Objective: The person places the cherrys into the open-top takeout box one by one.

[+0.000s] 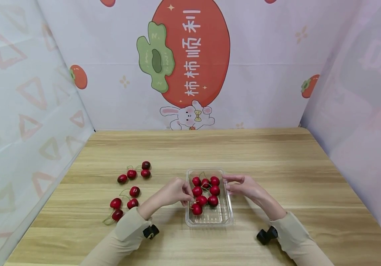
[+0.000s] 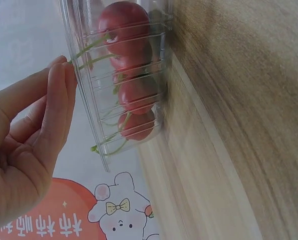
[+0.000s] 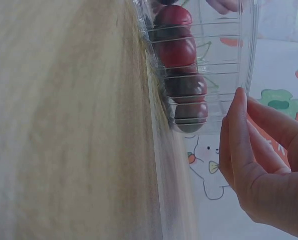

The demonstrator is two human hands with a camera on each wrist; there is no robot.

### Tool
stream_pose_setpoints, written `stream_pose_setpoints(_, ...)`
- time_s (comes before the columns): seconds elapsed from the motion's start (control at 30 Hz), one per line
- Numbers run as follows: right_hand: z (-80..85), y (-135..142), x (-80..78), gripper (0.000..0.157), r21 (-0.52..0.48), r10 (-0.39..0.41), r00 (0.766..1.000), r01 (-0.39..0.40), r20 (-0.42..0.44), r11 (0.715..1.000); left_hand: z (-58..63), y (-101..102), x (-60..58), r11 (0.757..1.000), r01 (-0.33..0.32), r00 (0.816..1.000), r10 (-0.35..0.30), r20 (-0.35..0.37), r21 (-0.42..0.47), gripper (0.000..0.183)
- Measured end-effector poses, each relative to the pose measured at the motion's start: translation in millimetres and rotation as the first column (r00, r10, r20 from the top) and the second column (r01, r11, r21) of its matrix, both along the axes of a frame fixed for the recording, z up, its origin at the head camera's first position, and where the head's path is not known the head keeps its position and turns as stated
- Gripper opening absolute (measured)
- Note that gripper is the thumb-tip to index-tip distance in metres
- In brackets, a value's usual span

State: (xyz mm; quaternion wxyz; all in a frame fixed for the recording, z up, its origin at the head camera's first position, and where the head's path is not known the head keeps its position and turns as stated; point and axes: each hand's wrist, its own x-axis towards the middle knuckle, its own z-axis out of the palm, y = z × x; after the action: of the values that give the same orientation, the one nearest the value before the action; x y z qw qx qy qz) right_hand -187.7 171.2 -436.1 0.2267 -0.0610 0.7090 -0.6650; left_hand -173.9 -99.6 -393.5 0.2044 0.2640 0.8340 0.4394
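Note:
A clear plastic box [image 1: 210,223] stands on the table with several red cherries [image 1: 213,201] in it, some with green stems. My left hand [image 1: 181,192] is at the box's left rim, its thumb and fingertips pinching a cherry stem [image 2: 89,47] that reaches over the rim. That stem leads to a cherry [image 2: 125,27] inside the box near its left wall. On the other side, my right hand [image 1: 246,188] touches the right rim with its fingers fairly straight and its thumb apart from the index finger. In the right wrist view, fingertips [image 3: 240,95] meet the box's rim.
Left of the box, more cherries lie loose on the wooden table [image 1: 270,155] in two groups, a far group [image 1: 132,174] and a nearer group [image 1: 115,203]. Printed cloth walls [image 1: 110,96] stand behind the table and along both sides.

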Motion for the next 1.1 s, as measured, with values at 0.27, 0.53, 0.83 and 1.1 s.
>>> stream_pose_setpoints(0.27,-1.2,0.5,-0.9,0.054,0.003,-0.001,1.0,0.001,0.008,1.0,-1.4,2.0,0.0,1.0,-0.001,1.0,0.001,-0.009,-0.015,0.007)
stream_pose_setpoints(0.53,-1.6,0.3,-1.3,0.053,0.001,0.001,1.0,-0.001,-0.001,1.0,-0.8,-0.5,0.2,1.0,0.017,1.0,-0.017,-0.011,-0.026,0.004)
stream_pose_setpoints(0.83,-1.5,-0.3,-1.5,0.053,-0.003,-0.001,1.0,0.001,0.007,1.0,-0.4,-9.4,-1.1,1.0,0.031,0.999,-0.031,-0.035,0.005,0.005)
stream_pose_setpoints(1.1,-0.8,-0.3,-1.0,0.052,0.009,-0.003,1.0,0.003,0.008,1.0,2.0,-19.6,-4.3,1.0,0.003,0.994,-0.006,-0.112,-0.026,0.011)
